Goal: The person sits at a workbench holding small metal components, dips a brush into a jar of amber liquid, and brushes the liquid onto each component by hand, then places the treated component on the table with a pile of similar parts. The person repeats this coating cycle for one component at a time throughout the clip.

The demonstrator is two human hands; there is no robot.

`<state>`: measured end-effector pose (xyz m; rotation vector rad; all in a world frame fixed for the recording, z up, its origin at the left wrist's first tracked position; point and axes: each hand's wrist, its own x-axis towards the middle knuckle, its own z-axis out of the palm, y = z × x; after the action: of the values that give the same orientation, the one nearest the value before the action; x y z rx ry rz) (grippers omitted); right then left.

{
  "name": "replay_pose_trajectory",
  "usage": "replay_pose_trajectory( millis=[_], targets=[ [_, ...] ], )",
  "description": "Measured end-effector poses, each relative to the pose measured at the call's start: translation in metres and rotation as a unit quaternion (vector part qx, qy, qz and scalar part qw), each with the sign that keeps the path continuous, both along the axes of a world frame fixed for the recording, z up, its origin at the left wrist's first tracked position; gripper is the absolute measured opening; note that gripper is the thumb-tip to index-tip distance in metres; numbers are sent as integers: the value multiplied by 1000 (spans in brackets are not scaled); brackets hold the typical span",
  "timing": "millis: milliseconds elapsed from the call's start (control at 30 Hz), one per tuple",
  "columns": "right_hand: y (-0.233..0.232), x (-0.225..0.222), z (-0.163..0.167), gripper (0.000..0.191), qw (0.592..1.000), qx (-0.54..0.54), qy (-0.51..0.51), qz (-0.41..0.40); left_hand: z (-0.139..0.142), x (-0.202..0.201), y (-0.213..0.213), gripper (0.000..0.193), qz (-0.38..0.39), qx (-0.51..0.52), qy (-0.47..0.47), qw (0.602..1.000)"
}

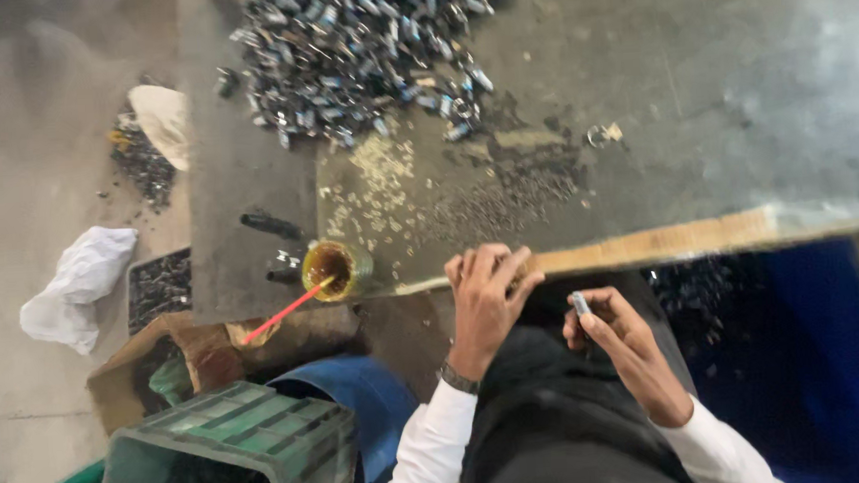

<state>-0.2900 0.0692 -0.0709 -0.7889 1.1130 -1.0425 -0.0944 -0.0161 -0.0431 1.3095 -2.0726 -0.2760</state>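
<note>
At the table (pixel 645 245) edge near me, my right hand (pixel 616 335) pinches a small metal cylinder (pixel 581 304), long axis upright, just right of my left hand (pixel 486 292), fingers curled over the edge; parts pile (pixel 361 49) lies well beyond both.

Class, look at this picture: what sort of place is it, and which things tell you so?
Probably a small workshop or parts-sorting area. A large heap of small grey metal parts lies on a worn grey worktable, a green plastic crate stands below, and the right hand holds one small metal part.
</note>
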Motion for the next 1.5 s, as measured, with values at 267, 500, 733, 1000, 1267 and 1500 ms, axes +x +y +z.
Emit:
replay_pose_trajectory(
  millis=[267, 500, 733, 1000, 1267, 1500],
  targets=[
    [-22, 9, -18, 18, 997, 30, 76, -6, 9, 0, 10, 13, 10, 10, 69, 998],
    [-57, 13, -6, 19, 977, -77, 197, -25, 20, -11, 10, 9, 38, 88, 234, 967],
    [-77, 2, 3, 21, 997, 51, 62, 13, 22, -14, 1, 10, 6, 124, 273, 954],
    [-85, -2, 6, 17, 997, 18, 78, -3, 16, -15, -3, 15, -16, 165, 325, 931],
    [-91, 7, 9, 12, 970, -104, 216, -33, 7, -17, -8, 9, 1, 221, 398, 891],
    [-86, 17, 34, 13, 920, -186, 336, -82, 4, -16, -14, 15, 36, 351, 391, 850]
  ],
)
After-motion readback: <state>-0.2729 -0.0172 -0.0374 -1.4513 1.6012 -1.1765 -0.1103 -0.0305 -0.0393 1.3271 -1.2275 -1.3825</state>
